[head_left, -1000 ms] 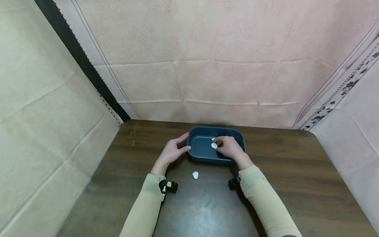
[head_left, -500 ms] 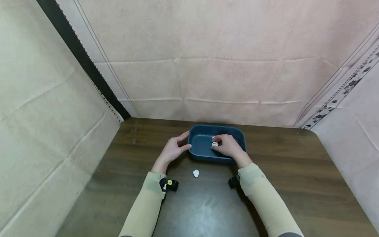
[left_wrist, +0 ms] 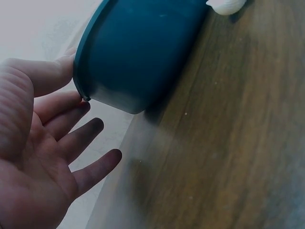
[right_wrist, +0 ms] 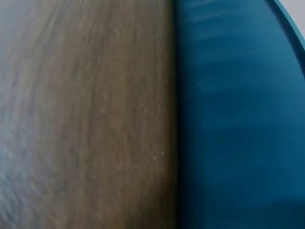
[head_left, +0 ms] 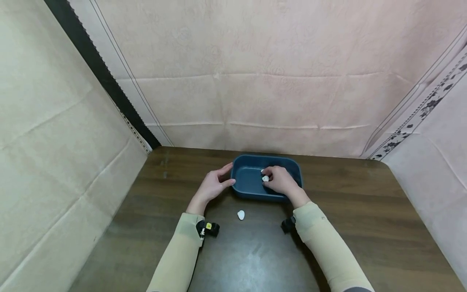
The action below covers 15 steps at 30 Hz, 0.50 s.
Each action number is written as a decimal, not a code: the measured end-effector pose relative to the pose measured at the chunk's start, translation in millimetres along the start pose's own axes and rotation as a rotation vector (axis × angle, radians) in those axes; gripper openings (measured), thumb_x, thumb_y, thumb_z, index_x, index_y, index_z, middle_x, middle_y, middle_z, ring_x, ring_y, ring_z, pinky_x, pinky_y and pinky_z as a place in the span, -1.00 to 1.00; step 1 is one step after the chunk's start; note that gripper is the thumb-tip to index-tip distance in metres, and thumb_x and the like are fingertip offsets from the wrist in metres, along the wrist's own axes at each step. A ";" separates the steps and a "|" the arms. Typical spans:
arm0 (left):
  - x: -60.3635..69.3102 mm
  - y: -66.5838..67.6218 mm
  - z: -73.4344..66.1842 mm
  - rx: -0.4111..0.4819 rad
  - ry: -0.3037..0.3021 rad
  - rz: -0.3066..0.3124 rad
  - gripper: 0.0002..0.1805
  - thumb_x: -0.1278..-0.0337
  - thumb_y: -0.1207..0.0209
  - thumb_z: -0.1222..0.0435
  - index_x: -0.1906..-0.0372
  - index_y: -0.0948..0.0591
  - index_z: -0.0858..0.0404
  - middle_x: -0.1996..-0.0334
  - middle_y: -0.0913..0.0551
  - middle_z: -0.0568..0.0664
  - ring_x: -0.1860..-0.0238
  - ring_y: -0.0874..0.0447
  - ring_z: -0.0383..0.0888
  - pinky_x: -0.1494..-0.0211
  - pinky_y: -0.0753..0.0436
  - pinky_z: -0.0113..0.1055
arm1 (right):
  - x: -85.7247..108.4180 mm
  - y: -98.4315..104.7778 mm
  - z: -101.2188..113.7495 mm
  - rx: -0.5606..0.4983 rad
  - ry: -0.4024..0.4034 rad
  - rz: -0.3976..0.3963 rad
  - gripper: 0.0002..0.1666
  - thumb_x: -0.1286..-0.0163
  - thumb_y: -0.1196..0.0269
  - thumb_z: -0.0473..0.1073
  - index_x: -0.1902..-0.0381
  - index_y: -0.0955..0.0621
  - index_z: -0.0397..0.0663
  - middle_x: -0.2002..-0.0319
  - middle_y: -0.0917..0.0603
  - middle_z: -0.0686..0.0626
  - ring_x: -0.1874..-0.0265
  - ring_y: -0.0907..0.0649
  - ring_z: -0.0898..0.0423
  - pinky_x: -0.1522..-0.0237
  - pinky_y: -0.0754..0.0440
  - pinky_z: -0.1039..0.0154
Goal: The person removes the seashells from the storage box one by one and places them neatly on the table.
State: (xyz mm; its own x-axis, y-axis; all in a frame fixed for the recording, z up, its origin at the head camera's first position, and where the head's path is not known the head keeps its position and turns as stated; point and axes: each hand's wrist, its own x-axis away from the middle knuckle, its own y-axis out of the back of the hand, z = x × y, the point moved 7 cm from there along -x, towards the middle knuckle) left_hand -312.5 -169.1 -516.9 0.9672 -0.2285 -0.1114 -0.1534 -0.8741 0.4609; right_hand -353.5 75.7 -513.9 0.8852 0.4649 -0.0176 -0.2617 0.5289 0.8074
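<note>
A dark blue rectangular plastic tub (head_left: 248, 184) stands near the table's far edge. At its left end my left hand (head_left: 213, 186) touches the rim with thumb and index finger, the other fingers spread apart in the left wrist view. My right hand (head_left: 280, 180) reaches inside the tub, its thumb and fingertips pinching a small white seashell (head_left: 265, 178). Part of another white piece (head_left: 262, 170) shows behind those fingers. On the table in front of the tub lies a white shell (head_left: 240, 215), with a ribbed one (left_wrist: 226, 5) cut off at the left wrist view's top. The right wrist view hides the right hand.
The brown wood-grain table (head_left: 175, 251) reaches back to a pale cloth backdrop (head_left: 273, 101). More cloth hangs on the left and right. A black camera (head_left: 211, 229) is strapped to the left wrist, another (head_left: 288, 225) to the right.
Inside the tub, the right fingers shift slightly and the white shell between them tilts, showing a smaller outline. The left hand, the tub and the shell on the table stay in place.
</note>
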 end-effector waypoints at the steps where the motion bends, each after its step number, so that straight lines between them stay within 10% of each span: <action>1: 0.3 -0.3 0.0 0.001 0.001 0.001 -0.31 -0.45 -0.36 0.30 -0.60 -0.43 0.18 -0.56 -0.43 -0.08 -0.60 -0.30 -0.03 -0.62 -0.31 0.02 | -0.1 -0.2 -0.8 0.001 -0.009 -0.001 -0.62 -0.44 -0.45 -0.25 -0.17 -0.75 -0.23 -0.02 -0.76 -0.17 0.13 -0.67 -0.05 -0.07 -0.73 -0.05; 15: -0.4 0.4 0.8 -0.018 -0.037 0.001 -0.32 -0.44 -0.37 0.30 -0.58 -0.45 0.21 -0.55 -0.45 -0.05 -0.59 -0.32 -0.02 -0.60 -0.34 0.02 | 7.8 10.1 -5.1 -0.151 -0.118 -0.050 -0.67 -0.44 -0.48 -0.20 -0.11 -0.77 -0.16 0.04 -0.77 -0.09 0.12 -0.68 -0.05 -0.03 -0.74 -0.02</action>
State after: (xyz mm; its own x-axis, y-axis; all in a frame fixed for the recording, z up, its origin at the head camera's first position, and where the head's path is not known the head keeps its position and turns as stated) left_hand -313.1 -169.7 -517.4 0.9587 -0.2456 -0.1436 -0.1505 -0.8661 0.4767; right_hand -351.2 88.3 -508.8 0.9353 0.3532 0.0209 -0.2628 0.6538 0.7096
